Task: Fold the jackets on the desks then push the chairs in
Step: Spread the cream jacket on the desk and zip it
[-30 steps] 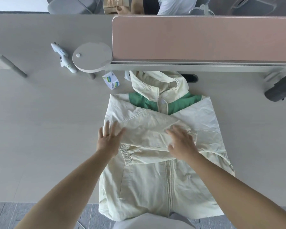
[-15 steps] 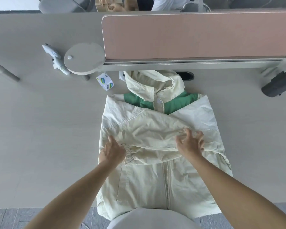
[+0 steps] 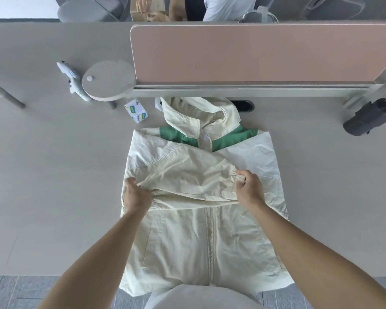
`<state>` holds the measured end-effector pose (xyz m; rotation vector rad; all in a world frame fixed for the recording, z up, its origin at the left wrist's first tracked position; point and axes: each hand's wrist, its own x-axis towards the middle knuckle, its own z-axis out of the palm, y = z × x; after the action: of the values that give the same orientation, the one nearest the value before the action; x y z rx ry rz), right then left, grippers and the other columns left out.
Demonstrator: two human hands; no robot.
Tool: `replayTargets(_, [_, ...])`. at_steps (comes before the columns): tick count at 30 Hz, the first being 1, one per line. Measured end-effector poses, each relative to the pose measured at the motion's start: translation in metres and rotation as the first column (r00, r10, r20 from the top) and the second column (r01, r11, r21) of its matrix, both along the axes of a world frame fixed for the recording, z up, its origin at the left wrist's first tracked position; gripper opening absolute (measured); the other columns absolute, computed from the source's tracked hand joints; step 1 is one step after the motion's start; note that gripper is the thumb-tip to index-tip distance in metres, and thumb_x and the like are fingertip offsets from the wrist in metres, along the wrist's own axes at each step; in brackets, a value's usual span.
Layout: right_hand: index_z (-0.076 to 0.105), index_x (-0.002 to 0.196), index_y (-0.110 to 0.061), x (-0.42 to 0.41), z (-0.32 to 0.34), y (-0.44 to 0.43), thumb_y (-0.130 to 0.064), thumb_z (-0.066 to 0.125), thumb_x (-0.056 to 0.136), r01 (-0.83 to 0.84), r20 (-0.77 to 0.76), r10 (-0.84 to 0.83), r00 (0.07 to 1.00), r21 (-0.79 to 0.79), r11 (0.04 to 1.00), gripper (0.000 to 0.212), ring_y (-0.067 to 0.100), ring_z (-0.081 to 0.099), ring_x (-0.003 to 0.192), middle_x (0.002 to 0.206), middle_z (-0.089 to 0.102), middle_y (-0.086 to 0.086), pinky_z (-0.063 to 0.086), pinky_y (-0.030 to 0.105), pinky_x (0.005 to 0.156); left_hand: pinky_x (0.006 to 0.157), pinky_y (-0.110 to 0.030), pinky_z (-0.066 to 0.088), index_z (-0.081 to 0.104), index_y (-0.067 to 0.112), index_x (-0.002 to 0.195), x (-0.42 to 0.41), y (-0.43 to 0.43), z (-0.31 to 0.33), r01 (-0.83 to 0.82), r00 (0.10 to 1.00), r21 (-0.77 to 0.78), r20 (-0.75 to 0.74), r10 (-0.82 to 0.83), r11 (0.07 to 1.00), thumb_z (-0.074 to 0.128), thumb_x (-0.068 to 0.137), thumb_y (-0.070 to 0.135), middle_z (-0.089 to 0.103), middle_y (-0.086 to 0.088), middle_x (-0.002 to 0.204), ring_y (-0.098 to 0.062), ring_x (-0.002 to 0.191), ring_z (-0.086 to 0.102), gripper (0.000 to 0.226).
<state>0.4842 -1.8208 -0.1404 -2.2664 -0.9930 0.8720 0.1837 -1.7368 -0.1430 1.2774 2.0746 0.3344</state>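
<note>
the jacket point(image 3: 210, 241) lies flat on the desk point(image 3: 54, 197) right in front of you, zip side up, its long axis running straight away from you: hood point(image 3: 196, 112) at the far end by the partition point(image 3: 254, 52), hem point(image 3: 165, 284) at the near edge, hanging a little over it above the chair point(image 3: 201, 297) seat. the folded sleeves point(image 3: 187, 181) lie across the chest as a crosswise band, left to right, and that band is what the next move turns on. your left hand point(image 3: 136, 196) is at its left end, fingers curled into the cloth at the jacket's side edge and gripping it. your right hand point(image 3: 249, 188) is at the right end, thumb and fingers pinching the cuff. the two hands sit about level, one at each end, neither nearer than the other, with the zip roughly midway between them. so the fold line, as i judge it, runs hand to hand, square to the long axis: the lower half lies toward you from your fingers, the hood half away. whichever half you bring over, move both ends together so the band doesn't skew.
</note>
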Motion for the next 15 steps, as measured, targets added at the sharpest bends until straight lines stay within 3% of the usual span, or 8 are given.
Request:
replayTargets(3, [0.053,0.134,-0.024,0.011,-0.010,-0.016,-0.022,0.054,0.096,-0.106,0.035,0.110,0.993,-0.111,0.988,0.039,0.029,0.051,0.118,0.129,0.046,0.009,0.043,0.036,0.101,0.090,-0.041,0.042,0.036,0.015,0.141,0.009,-0.003,0.001,0.045,0.995,-0.042,-0.090,-0.049,0.998,0.050,0.091,0.006,0.056,-0.018,0.127,-0.040,0.119,0.053,0.053])
replayTargets(6, [0.043,0.143,-0.031,0.024,-0.019,-0.035,-0.035,0.051,0.098,-0.131,0.253,0.202,0.946,-0.270,0.954,0.046,0.033,0.036,0.132,0.144,0.035,0.006,0.033,0.049,0.109,0.103,-0.049,0.034,0.035,0.015,0.141,0.019,-0.013,-0.002,0.192,0.950,-0.037,-0.244,-0.195,0.981,0.045,0.089,0.003,0.047,-0.025,0.132,-0.045,0.125,0.042,0.055])
replayTargets(9, [0.037,0.150,-0.027,0.042,-0.027,-0.058,-0.039,0.045,0.100,-0.163,0.348,0.277,0.896,-0.322,0.932,0.052,0.030,0.020,0.146,0.160,0.022,0.005,0.026,0.049,0.114,0.103,-0.051,0.032,0.034,0.025,0.142,0.030,-0.035,-0.006,0.291,0.887,-0.043,-0.363,-0.286,0.956,0.051,0.090,0.018,0.034,-0.022,0.135,-0.042,0.124,0.034,0.055])
replayTargets(12, [0.027,0.155,-0.024,0.059,-0.039,-0.088,-0.034,0.044,0.100,-0.285,0.363,0.430,0.827,-0.388,0.876,0.058,0.027,0.008,0.152,0.165,0.012,0.005,0.023,0.046,0.119,0.109,-0.053,0.025,0.018,0.039,0.150,0.040,-0.065,-0.012,0.427,0.804,-0.117,-0.404,-0.436,0.897,0.054,0.091,0.043,0.013,-0.017,0.151,-0.039,0.137,0.018,0.069])
replayTargets(15, [0.032,0.151,-0.018,0.072,-0.040,-0.104,-0.023,0.057,0.092,-0.314,0.407,0.470,0.783,-0.393,0.864,0.064,0.032,0.026,0.145,0.159,0.024,0.008,0.038,0.046,0.109,0.118,-0.055,0.014,-0.004,0.040,0.155,0.052,-0.087,-0.021,0.570,0.718,-0.212,-0.340,-0.607,0.794,0.056,0.087,0.051,-0.011,-0.013,0.157,-0.037,0.148,-0.007,0.091])
